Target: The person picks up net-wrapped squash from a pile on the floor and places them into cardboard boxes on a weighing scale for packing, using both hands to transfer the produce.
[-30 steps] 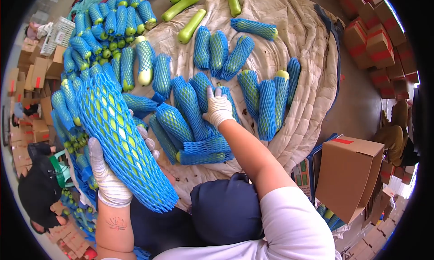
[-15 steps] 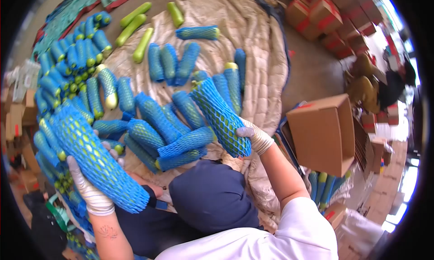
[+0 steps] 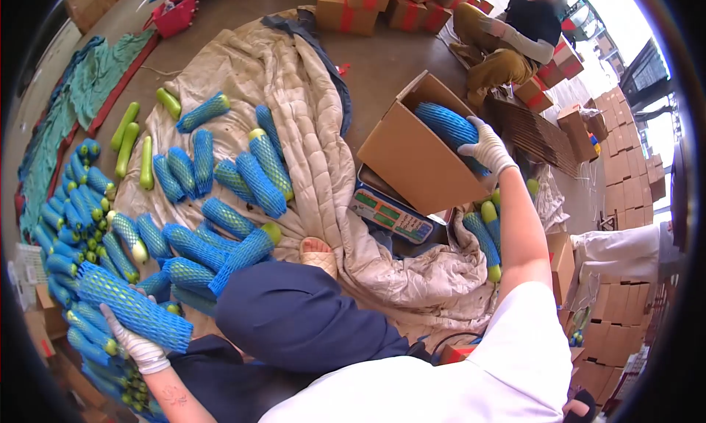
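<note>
My left hand [image 3: 138, 343], in a pale glove, grips a long green squash in a blue foam net [image 3: 136, 309] at the lower left. With my right arm stretched out, my gloved right hand [image 3: 489, 148] holds the near end of another netted squash [image 3: 447, 125] inside the open cardboard box [image 3: 401, 158]. That squash lies tilted, its lower side hidden by the box wall. The box rests on a digital scale [image 3: 393, 214]. Several netted squashes [image 3: 195, 246] are spread over the beige quilt [image 3: 316, 158] in front of my knee.
Bare green squashes [image 3: 126, 147] lie at the quilt's far left edge. A pile of netted ones [image 3: 77, 202] is at the left. Taped cartons [image 3: 346, 11] and flattened cardboard [image 3: 533, 132] stand beyond. Another person [image 3: 507, 40] sits at the upper right.
My view has turned to the right. My right hand has carried its netted squash from over the quilt into the box. The left hand still holds its squash, now lower beside the pile.
</note>
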`<state>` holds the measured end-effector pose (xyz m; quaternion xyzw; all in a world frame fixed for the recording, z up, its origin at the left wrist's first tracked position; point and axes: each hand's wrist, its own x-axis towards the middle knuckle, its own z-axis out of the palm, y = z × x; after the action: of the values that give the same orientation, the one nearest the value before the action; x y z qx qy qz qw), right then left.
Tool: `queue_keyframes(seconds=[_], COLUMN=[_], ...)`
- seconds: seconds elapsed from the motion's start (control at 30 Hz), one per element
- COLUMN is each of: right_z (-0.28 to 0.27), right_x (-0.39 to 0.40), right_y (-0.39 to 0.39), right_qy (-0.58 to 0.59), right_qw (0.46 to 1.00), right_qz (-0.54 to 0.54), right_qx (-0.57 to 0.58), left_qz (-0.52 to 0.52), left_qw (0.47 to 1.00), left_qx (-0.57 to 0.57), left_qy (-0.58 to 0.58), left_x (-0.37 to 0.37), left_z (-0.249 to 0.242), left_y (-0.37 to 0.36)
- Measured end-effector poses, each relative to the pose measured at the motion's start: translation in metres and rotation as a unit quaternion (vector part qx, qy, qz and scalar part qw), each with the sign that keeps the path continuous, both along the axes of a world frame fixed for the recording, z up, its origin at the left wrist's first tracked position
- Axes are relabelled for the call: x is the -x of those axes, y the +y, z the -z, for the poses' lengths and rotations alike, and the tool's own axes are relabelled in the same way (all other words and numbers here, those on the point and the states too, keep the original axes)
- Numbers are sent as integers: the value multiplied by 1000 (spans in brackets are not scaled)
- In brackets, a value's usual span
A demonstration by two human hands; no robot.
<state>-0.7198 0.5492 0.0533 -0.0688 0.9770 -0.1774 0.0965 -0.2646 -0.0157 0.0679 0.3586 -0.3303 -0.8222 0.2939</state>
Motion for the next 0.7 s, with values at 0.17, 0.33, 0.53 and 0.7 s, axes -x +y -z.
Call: queue_keyframes(seconds=[0.17, 0.33, 0.53, 0.7], right_z=[45, 32, 7, 20], right_x=[14, 9, -22, -29], right_y=[12, 26, 7, 1], right_qy=[-18, 19, -97, -147], right_qw=[998, 996, 969, 934], right_qz=[-28, -45, -22, 20], right_qx=[-52, 80, 225, 324], left_qz=[-27, 40, -19, 2], left_qw=[998, 998, 998, 999], left_qx=[25, 16, 15, 1], left_qy=[-59, -44, -60, -52], left_x=[4, -8, 2, 7], left_z=[6, 15, 17, 22], left_y=[4, -8, -5, -9])
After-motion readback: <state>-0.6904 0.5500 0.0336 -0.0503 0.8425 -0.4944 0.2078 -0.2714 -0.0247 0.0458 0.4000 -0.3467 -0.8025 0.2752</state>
